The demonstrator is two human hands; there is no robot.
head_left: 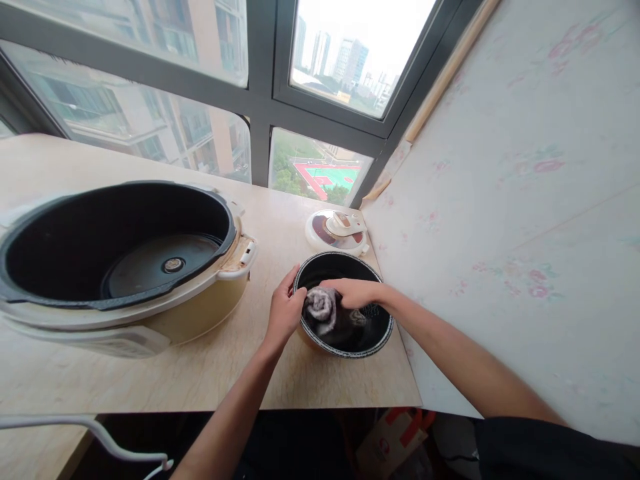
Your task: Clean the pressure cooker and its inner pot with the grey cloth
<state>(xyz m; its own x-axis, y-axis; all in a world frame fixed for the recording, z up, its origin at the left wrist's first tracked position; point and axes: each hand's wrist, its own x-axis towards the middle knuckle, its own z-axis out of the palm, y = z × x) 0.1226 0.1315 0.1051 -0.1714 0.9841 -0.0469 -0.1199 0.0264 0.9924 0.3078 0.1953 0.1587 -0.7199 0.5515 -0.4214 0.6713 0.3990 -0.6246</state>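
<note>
A round black inner pot (373,327) with a pale speckled rim sits near the right end of the counter. My left hand (287,308) grips its left rim, thumb on the inside and fingers round the outside. Inside the pot, my right hand (356,292) is closed on a bunched grey-white cloth (321,305), which lies against the left inner wall. Some of my right fingertips are hidden behind the cloth. To the left stands the cooker body (200,320), lidless, with a dark cavity and a round centre knob on its base.
A white and brown cooker lid (337,232) lies behind the pot, by the window corner. Wallpapered wall (540,220) closes off the right side. The counter (210,383) ends at a front edge, with a paper bag (387,443) below and a white curved bar (110,440) at lower left.
</note>
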